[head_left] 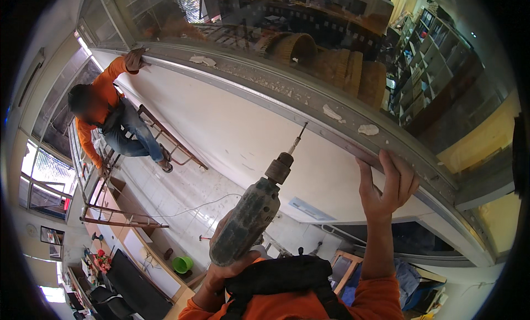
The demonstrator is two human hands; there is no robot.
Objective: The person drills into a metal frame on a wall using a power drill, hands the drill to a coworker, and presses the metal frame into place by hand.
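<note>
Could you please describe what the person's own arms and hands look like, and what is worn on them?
Both hands are bare, with no gloves: the left hand and the right hand. No rings or watch show. The right forearm is uncovered up to an orange sleeve near the lower edge. An orange cuff shows at the left wrist.

Bright daylight, glass glare, fisheye-bent edges.
</note>
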